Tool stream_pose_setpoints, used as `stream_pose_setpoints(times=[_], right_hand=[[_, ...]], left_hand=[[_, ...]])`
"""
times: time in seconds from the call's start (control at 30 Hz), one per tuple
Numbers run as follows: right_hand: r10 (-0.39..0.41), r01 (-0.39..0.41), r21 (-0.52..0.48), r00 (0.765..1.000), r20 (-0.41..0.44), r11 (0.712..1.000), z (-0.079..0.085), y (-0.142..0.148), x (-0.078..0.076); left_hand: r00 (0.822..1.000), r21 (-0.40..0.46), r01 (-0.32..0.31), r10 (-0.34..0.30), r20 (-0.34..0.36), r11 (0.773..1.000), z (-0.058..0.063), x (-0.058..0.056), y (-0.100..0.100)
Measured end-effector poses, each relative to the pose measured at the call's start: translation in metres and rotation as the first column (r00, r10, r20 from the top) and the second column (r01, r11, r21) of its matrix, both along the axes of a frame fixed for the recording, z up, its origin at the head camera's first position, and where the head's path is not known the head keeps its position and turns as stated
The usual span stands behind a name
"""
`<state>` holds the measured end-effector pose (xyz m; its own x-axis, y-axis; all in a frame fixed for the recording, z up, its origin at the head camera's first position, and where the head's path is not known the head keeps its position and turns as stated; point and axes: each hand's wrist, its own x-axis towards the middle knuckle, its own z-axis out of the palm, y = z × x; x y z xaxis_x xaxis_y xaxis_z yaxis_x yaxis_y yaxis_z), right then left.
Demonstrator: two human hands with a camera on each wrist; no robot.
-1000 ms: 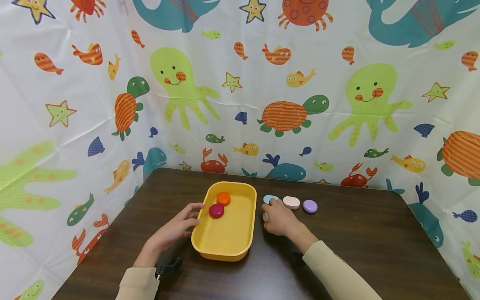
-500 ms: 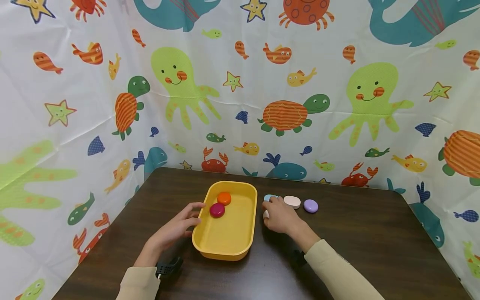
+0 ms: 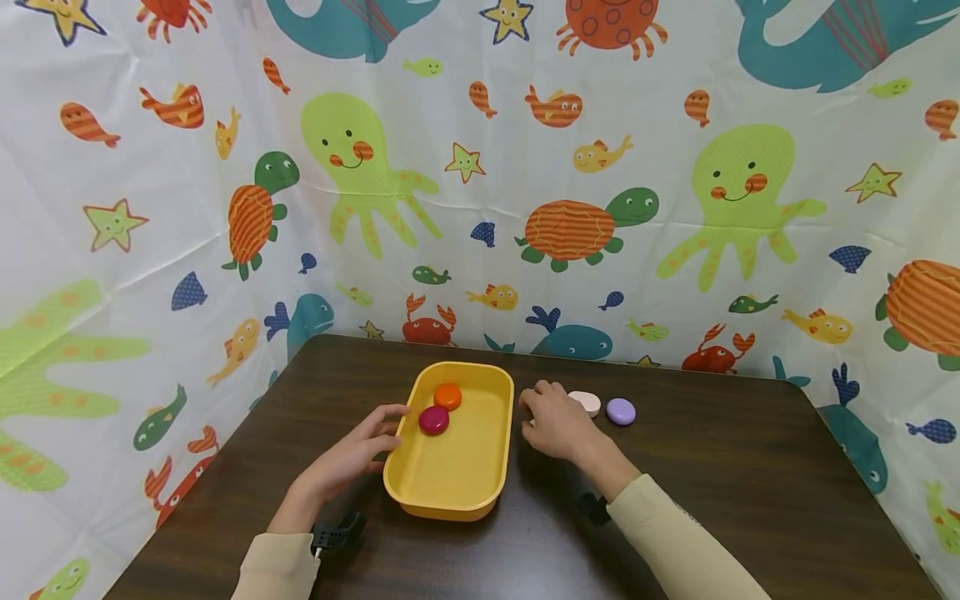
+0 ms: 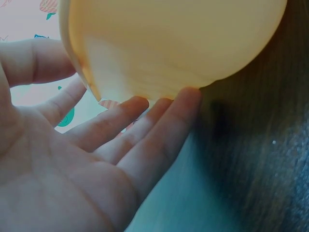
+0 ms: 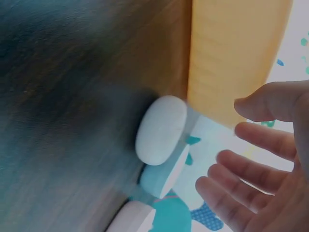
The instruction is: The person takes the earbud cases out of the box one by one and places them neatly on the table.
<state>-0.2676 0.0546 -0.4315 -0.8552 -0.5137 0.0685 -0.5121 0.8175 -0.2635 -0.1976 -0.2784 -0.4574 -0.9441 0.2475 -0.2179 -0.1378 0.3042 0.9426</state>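
Observation:
A yellow tub holds an orange rounded piece and a magenta rounded piece, both like small soaps. At the tub's left side, my left hand touches the wall with fairly straight fingers. My right hand hovers right of the tub, its fingers spread and nothing between them. In the right wrist view, a smooth white oval piece lies on the table below the fingers. Beside it is a light blue oval piece; the hand hides both in the head view.
A pale pink oval piece and a purple round piece lie right of the right hand. The dark wooden table meets a white sea-animal curtain at the back and sides.
My right hand has risen slightly from the white oval piece and its fingers have loosened. It now covers the white and blue pieces in the head view. The left hand stays put.

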Motion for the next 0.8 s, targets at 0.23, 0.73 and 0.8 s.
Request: stream_pose_setpoints(times=[0.23,0.73,0.8], right_hand=[[0.020,-0.020,-0.004,0.996,-0.083,1.000,0.009,-0.002,0.003],[0.011,-0.016,-0.052,0.995,-0.100,0.999,0.020,-0.010,0.010],[0.011,-0.018,-0.069,0.995,-0.101,0.997,0.020,-0.012,0.010]], left_hand=[[1.000,0.004,-0.004,0.004,0.009,1.000,0.001,-0.001,0.001],[1.000,0.007,0.008,-0.008,0.008,1.000,0.000,-0.003,0.001],[1.000,0.010,0.008,-0.008,0.009,1.000,0.000,-0.003,0.001]])
